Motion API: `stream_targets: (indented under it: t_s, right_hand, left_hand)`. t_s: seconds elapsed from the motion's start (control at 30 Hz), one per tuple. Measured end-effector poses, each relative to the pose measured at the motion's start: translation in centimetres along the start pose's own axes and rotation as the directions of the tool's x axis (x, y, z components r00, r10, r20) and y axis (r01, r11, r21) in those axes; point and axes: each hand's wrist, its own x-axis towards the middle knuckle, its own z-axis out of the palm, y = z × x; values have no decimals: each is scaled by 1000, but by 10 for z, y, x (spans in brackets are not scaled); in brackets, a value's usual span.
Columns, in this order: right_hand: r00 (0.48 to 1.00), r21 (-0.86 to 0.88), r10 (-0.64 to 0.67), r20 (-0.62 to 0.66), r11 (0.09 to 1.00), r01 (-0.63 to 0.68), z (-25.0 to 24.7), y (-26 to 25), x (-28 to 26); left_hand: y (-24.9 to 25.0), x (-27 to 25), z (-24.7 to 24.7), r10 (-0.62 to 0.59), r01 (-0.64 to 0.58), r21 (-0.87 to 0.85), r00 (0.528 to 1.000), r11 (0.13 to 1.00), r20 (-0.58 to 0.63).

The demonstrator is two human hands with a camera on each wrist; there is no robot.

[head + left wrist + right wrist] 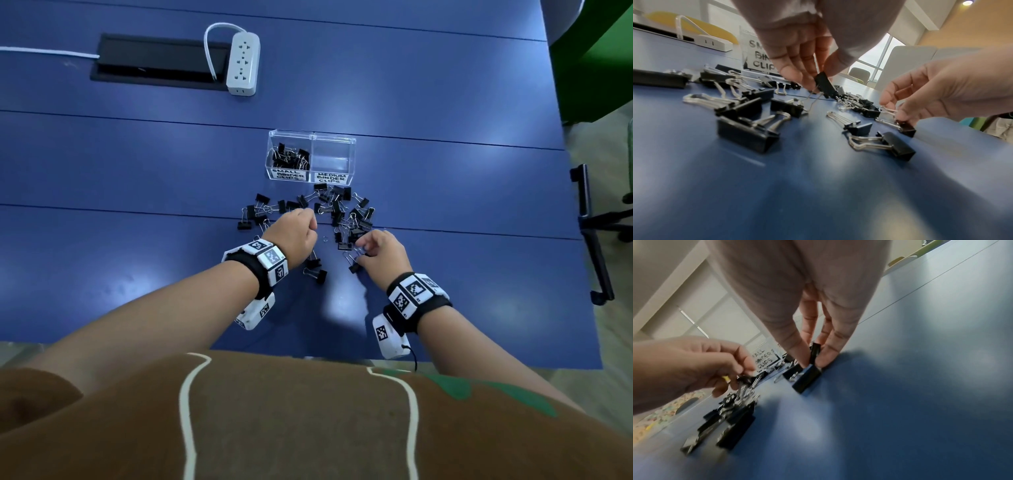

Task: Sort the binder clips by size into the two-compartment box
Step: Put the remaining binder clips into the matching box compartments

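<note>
The clear two-compartment box [349, 141] stands on the blue table; its left half, labelled small, holds several black clips [289, 156], and its right half, labelled medium, holds none. Loose black binder clips [346, 212] lie scattered in front of the box. My left hand [310, 219] hovers over the pile and pinches one black clip [824, 84] between thumb and fingertips, lifted just off the table. Lower right, my right hand [363, 250] pinches another black clip [815, 352] down at the table surface, right beside a clip [806, 379] lying there.
A white power strip [242, 63] and a black cable tray [154, 63] lie at the far left of the table. A black chair armrest [589, 233] stands past the table's right edge. A few clips [317, 270] lie between my wrists.
</note>
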Motion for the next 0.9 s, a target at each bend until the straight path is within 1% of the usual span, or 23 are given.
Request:
stream_targets:
  t_s: [0.1,0.2,0.27,0.3,0.33,0.4,0.43,0.47,0.53,0.67,0.8,0.9]
  right_hand:
    - [998,168,62,-24,984,-57,-10,3,2]
    - [987,325,147,-61,938,-119,-19,1,5]
    - [980,371,196,-44,914,-166,-21,-2,8]
    - [978,362,203,-36,915,-177,-20,-5,10]
    - [981,295,194,-32,939,-176,-18,-7,12]
    - [988,49,156,-13,987,-155,-12,-12,15]
    - [989,-49,149,-11,988,-149,-8,-14,16]
    - [989,-104,149,-17,983,-150,-4,-17,16]
    - [987,-136,152,-43,978,-157,4,-21,17]
    - [987,-192,155,-37,968,-160,12,-29,22]
    - [991,-150,132,2,980,-130,13,-30,22]
    - [992,-137,113,59,985,-104,9,-32,19]
  left_hand:
    - [-2,0,-2,-12,11,82,1000,997,1]
    - [1,3,5,61,-52,170,997,984,-49]
    - [7,5,12,122,-112,192,992,975,-43]
    - [10,7,16,151,-143,184,988,972,-30]
    - [14,8,19,172,-169,171,985,971,-8]
    - [19,11,26,184,-190,150,982,970,51]
    - [20,12,29,172,-182,151,982,972,75]
    - [21,13,31,147,-160,162,985,974,92]
    - [20,15,32,100,-117,178,990,977,100]
    - [19,15,32,88,-103,183,992,978,89]
    - [14,12,29,105,-112,103,992,988,68]
    - [13,8,25,83,-83,-7,994,997,76]
